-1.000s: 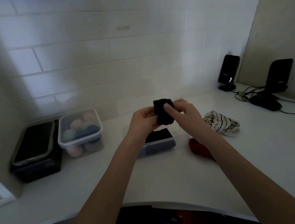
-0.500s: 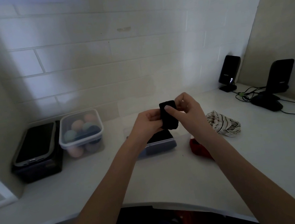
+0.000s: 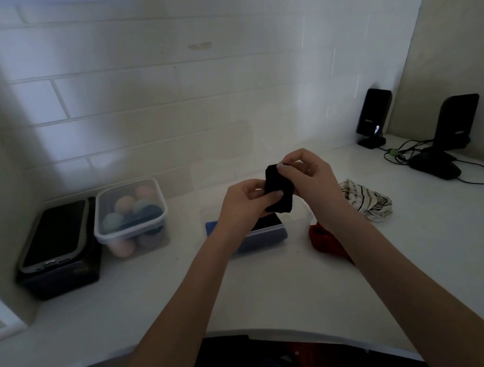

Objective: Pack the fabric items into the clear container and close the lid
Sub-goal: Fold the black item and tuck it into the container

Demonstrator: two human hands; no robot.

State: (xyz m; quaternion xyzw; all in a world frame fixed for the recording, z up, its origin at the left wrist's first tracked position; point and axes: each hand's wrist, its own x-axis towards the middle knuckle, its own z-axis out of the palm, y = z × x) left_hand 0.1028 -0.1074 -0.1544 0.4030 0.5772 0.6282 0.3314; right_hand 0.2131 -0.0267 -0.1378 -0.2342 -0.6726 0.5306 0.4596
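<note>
Hands, left (image 3: 244,199) and right (image 3: 310,176), pinch one folded black cloth (image 3: 278,192) above the clear container (image 3: 259,233); keep the fold tight, then lower it flat inside.

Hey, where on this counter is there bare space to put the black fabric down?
Bare counter runs along the near edge, in front of the lidded ball container. Another patch lies right of the striped cloth. It is crowded around the clear container and red fabric.

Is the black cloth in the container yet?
Not yet. Both the left hand and right hand hold the black cloth above the clear container.
</note>
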